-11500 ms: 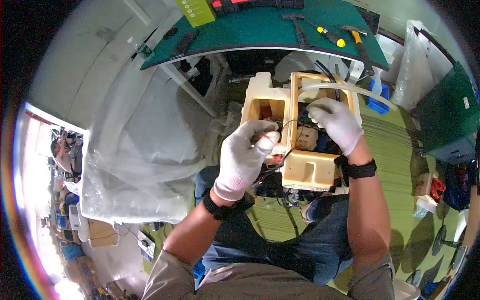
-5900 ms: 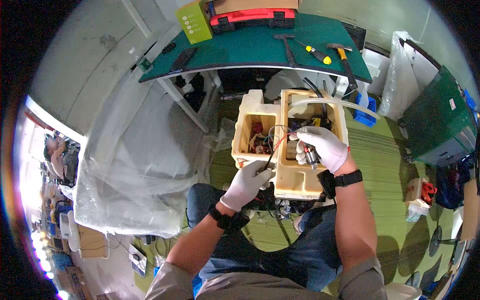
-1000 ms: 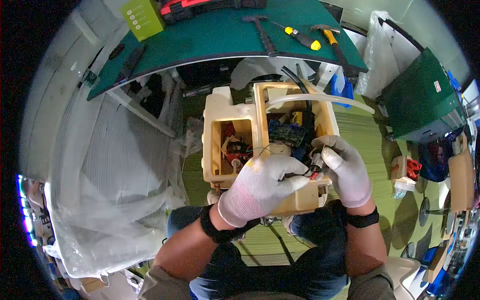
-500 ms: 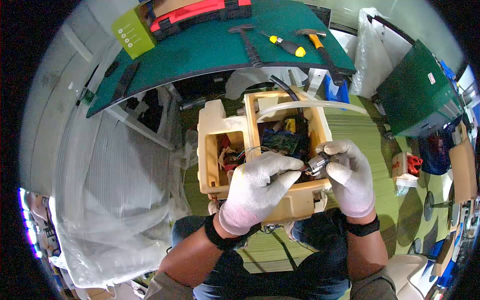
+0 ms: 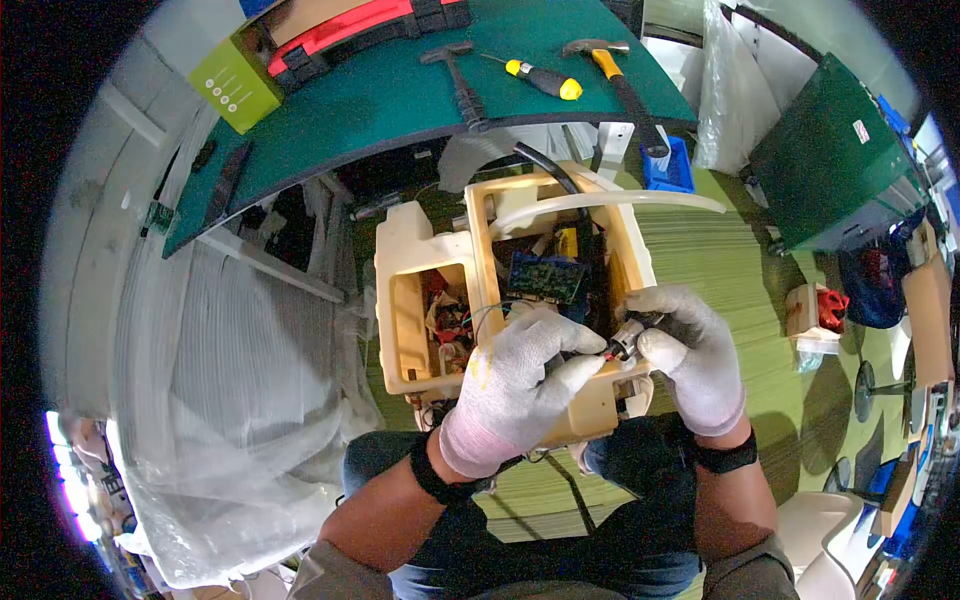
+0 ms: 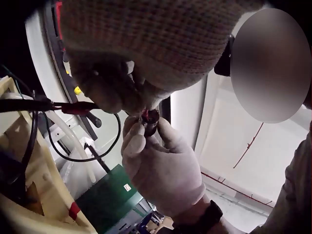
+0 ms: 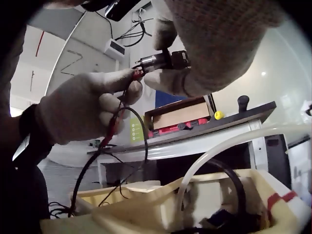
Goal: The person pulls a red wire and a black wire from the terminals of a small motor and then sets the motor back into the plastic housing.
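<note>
My gloved right hand (image 5: pixel 690 360) pinches a small metal cylinder with terminals, which looks like a key switch (image 7: pixel 155 61), in front of the cream plastic housing (image 5: pixel 405 382). A dark, flat key-like head (image 7: pixel 179 59) sticks out at its other end. Close beside it, my gloved left hand (image 5: pixel 510 395) pinches a red-sleeved wire end (image 7: pixel 138 74) right at the terminals. Black cable (image 7: pixel 84 178) with a red section runs down from there to the housing. Inside the housing lie a green circuit board (image 5: pixel 548 278) and tangled wires; my left fingers partly hide the joint.
A clear hose (image 5: pixel 620 198) and a black hose (image 5: pixel 548 165) arch over the housing. Beyond stands a green-topped table (image 5: pixel 380 130) with two hammers, a screwdriver (image 5: pixel 545 80) and a red-black case (image 5: pixel 370 35). A blue bin (image 5: pixel 668 170) sits behind right.
Earlier my left hand held the cable lower, apart from the switch in my right; now both hands meet at its terminals. Over the last second the head view shifts, the grips staying.
</note>
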Tool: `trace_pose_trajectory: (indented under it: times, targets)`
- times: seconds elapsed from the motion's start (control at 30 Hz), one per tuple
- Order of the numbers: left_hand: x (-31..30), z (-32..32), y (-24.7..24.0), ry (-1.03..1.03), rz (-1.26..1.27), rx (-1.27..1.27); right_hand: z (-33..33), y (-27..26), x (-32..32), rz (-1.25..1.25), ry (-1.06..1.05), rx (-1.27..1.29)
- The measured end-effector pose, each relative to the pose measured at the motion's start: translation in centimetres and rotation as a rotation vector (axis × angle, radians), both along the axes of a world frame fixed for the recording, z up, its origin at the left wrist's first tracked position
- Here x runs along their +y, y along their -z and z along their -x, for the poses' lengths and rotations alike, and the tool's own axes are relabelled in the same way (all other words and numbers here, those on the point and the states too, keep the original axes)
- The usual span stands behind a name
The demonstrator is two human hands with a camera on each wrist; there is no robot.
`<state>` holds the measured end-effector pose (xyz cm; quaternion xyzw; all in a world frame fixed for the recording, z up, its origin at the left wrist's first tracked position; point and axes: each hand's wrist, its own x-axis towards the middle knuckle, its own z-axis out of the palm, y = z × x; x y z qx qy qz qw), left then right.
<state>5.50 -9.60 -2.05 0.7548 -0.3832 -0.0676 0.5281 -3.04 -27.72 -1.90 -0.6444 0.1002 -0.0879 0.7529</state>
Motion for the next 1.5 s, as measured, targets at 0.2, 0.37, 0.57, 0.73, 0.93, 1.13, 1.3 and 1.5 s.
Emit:
trace_pose_trajectory:
  times: [0.2,0.37,0.57,0.73,0.93,1.13,1.3,1.5]
  targets:
    - [0.6,0.0,0.3,0.057,-0.046,0.202,-0.1,0.1,0.0,0.042,0.080,0.044]
    - [1.5,0.5,-0.9,-0.031,-0.062,-0.102,-0.2,-0.6,1.5,0.090,0.125,0.079]
    - [2.8,0.8,-1.9,0.059,-0.193,0.260,-0.9,-0.1,2.0,0.245,0.051,-0.025]
    - [2.7,0.2,0.5,0.084,-0.038,0.297,-1.0,-1.0,4.6,0.290,0.010,-0.049]
    - [3.9,-0.8,-0.2,0.130,0.257,0.928,-1.2,-0.1,5.8,-0.020,0.161,-0.086]
    - [5.2,-2.0,-0.2,0.011,0.237,0.862,-1.7,1.7,6.3,0.441,-0.180,-0.042]
    - [5.5,-1.9,0.1,0.034,0.194,0.712,-1.8,2.4,7.5,0.454,-0.176,-0.049]
    - [5.3,-2.3,0.5,0.034,0.110,0.811,-1.7,2.1,7.9,0.548,-0.109,-0.031]
